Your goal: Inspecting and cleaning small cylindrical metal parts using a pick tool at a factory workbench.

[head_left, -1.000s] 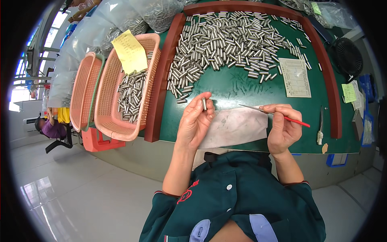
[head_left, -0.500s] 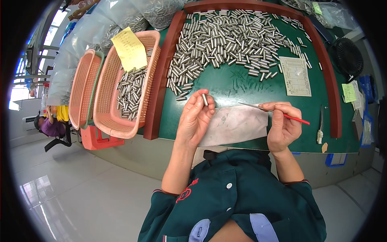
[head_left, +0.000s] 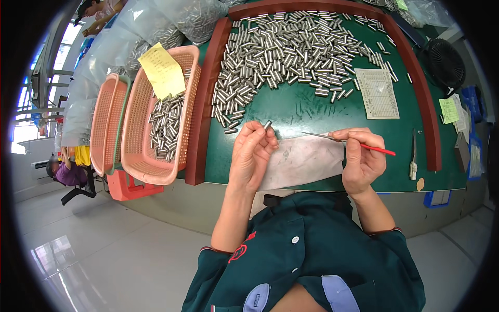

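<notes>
My left hand [head_left: 252,156] pinches one small metal cylinder [head_left: 267,125] between its fingertips, held upright above the green work surface [head_left: 296,112]. My right hand [head_left: 362,158] grips a thin pointed tool with a red handle [head_left: 358,144]; its metal tip points left toward the cylinder, a short gap away. Under both hands lies a pale sheet [head_left: 304,161]. A large heap of the same metal cylinders [head_left: 283,54] covers the far part of the surface.
A dark red raised rim [head_left: 200,119] frames the surface. To the left, a pink mesh basket [head_left: 182,109] holds more cylinders and a yellow note [head_left: 161,70]; another basket [head_left: 106,125] stands beside it. A printed form [head_left: 378,93], a small fan [head_left: 446,63] and clear bags [head_left: 156,26] lie around.
My left hand has turned the cylinder slightly between its fingertips. Both hands stay in nearly the same place.
</notes>
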{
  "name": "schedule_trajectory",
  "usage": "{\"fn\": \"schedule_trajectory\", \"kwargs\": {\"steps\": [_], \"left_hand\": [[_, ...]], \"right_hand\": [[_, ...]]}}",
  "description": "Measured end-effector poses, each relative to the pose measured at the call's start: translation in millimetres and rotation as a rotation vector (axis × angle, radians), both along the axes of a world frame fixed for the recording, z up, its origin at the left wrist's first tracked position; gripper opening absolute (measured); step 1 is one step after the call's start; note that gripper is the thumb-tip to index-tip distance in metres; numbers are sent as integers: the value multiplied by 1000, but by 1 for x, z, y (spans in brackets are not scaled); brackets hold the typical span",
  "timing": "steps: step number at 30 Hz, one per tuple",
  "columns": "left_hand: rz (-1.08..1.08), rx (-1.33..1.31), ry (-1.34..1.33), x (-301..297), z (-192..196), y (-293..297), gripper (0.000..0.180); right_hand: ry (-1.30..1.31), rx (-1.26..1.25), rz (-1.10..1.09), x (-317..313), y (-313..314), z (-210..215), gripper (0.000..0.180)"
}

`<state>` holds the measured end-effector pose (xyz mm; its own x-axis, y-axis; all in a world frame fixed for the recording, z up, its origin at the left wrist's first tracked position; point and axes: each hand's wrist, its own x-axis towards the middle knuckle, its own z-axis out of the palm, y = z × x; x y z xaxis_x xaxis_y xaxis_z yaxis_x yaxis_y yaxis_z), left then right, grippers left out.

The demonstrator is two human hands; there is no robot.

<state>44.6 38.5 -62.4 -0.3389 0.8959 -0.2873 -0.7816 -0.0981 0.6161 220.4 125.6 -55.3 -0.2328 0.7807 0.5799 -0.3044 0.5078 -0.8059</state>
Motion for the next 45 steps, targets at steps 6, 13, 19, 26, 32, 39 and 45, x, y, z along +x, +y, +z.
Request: {"fn": "schedule_trajectory", "kwargs": {"steps": [6,13,19,26,32,39,45], "left_hand": [[0,-12,-6,0,0,0,5],[138,-71,362,6,14,-5,5],[758,-153,1680,-29,65,-28,14],[787,-465,1989,-62,73,-33,9],[-183,-219,1927,15,46,-18,18],[-381,-205,2025,20,26,-19,40],[-227,-139,2030,2,41,3,30]], "right_hand": [[9,-4,4,-1,0,0,9],[19,-4,-6,-1,-2,0,10],[8,12,-40,3,-1,-1,12],[-5,57,-86,-1,2,1,12],[-322,216,-75,4,6,1,14],[-391,210,-236,1,9,5,13],[-270,200,-251,2,10,4,14]]}}
